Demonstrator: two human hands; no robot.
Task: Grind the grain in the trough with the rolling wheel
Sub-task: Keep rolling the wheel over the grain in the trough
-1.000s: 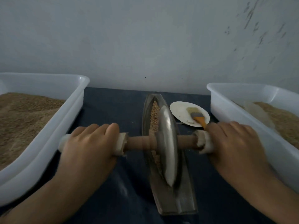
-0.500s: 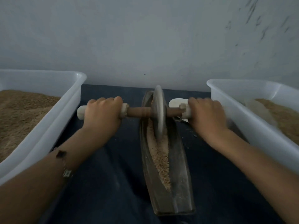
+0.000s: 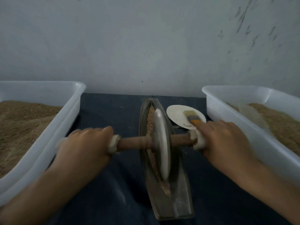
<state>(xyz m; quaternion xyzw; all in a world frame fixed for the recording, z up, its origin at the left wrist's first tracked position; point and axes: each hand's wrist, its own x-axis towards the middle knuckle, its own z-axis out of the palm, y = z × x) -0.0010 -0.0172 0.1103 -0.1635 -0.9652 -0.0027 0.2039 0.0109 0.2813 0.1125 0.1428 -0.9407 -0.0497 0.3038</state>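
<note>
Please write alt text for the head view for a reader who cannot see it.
Left hand and right hand grip the axle of a rolling wheel in a grain-filled trough. White tubs flank it; a brush rests on a plate.

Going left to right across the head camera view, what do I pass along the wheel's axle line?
Left bin of grain → left hand → wooden axle → rolling wheel → right hand → right bin of grain.
</note>
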